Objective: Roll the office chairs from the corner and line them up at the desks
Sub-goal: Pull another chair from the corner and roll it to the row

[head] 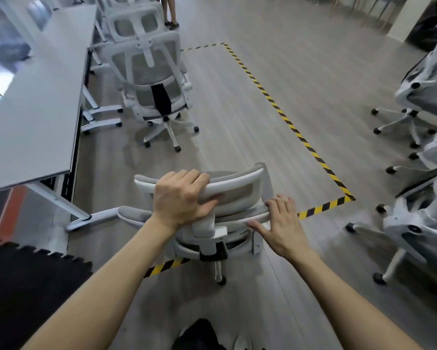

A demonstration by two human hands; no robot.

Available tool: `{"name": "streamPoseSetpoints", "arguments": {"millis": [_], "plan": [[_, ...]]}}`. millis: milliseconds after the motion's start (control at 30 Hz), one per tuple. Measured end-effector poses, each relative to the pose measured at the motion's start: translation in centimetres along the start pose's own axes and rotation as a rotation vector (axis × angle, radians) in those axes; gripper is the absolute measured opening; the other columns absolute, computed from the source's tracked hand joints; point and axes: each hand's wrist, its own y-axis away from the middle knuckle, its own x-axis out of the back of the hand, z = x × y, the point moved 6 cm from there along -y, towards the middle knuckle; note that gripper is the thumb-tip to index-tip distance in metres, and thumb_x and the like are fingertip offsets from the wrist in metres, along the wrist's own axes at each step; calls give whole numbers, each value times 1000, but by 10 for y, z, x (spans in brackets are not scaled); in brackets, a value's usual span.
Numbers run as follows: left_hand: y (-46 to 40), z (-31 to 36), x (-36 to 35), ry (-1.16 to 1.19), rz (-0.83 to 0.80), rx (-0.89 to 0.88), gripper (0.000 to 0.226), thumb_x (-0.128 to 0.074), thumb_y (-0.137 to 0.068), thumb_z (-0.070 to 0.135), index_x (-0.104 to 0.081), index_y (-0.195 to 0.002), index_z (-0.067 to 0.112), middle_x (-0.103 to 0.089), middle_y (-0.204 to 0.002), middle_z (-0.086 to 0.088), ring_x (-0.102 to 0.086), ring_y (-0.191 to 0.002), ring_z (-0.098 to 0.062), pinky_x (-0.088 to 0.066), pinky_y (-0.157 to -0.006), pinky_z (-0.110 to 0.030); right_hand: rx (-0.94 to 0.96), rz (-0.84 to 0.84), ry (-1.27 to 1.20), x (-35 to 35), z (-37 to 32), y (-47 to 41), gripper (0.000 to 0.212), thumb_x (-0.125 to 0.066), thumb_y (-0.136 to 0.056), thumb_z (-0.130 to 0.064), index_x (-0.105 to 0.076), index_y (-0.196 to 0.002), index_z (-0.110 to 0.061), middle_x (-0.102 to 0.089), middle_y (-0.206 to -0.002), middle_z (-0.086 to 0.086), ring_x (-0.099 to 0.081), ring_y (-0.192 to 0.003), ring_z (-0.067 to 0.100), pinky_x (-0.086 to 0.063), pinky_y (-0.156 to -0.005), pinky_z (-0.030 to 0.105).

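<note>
Partly hidden — chair (234, 192) seat under left hand (180, 198), headrest.

Left hand (180, 198) grips chair headrest (235, 185); right hand (283, 223) rests open.

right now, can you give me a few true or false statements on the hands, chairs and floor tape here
1. The left hand grips the headrest of the near chair. True.
2. The right hand hangs free of the chair. False: its fingers rest on the top edge of the backrest.
3. Yellow-black tape marks the floor. True.
4. No chair is at the desk yet. False: a parked chair stands beside it.
5. More chairs are clustered at right. True.
</note>
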Motion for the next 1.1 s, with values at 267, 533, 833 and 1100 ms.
{"name": "streamPoseSetpoints", "arguments": {"millis": [267,533,833,1100], "plan": [[-21,-57,-21,-57,72,18,51,-72,-96,68,-70,-85,18,-64,-73,0,-59,-62,-26,-40,-56,-39,51,13,-69,-33,-16,-66,85,-47,-93,-89,-59,-125,-11,-53,-127,4,-46,-141,32,-18,-133,60],[-61,-155,-77,-109,57,78,49,-70,-96,68,-68,-89,19,-63,-75,0,-60,-65,-28,-43,-56,-43,117,-30,-34,-69,-49,-193,80,-48,-92,-92,-59,-118,-16,-54,-115,-3,-50,-122,25,-25,-131,50],[-107,-258,-145,-35,-26,88,47,-70,-97,67,-67,-90,20,-63,-80,0,-60,-70,-28,-42,-61,-43,71,-152,18,-112,-86,-308,81,-40,-93,-94,-55,-129,-23,-47,-123,-7,-40,-124,16,-42,-120,50],[-145,-341,-198,-40,-99,214,49,-72,-91,69,-71,-98,21,-67,-87,1,-64,-80,-28,-45,-71,-43,79,-206,109,-156,-106,-410,100,-26,-87,-102,-53,-134,-18,-50,-132,4,-38,-129,25,-35,-125,55]]}}
